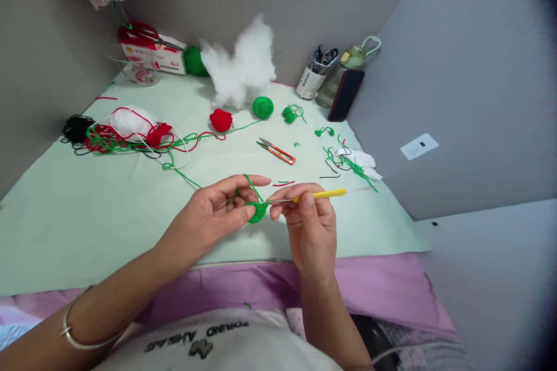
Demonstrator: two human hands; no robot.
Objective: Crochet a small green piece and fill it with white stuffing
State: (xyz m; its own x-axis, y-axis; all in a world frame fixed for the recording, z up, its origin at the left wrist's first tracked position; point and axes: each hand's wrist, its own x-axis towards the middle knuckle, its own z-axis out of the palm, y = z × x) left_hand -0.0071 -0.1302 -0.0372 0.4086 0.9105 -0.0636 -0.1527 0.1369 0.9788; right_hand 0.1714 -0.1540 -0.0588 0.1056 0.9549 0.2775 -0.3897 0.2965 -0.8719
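Note:
Between my thumb and fingers, my left hand [221,208] pinches a small green crochet piece [258,213]. Green yarn [252,186] runs from the piece up over my raised left index finger. My right hand [311,217] grips a crochet hook [324,195] by its yellow handle, its thin metal shaft pointing left. The hook's tip meets the top edge of the green piece; whether a loop sits on it is too small to tell. A green strand trails from behind my left hand toward the tangled yarn at the left.
Orange thread snips [278,152] lie beyond my hands. Red [221,120] and green [263,107] yarn balls and white stuffing [243,64] are farther back. Yarn scraps [354,165] lie at right, near a phone [346,95] leaning on a bottle [333,84]. Tangled yarn [130,130] spreads left.

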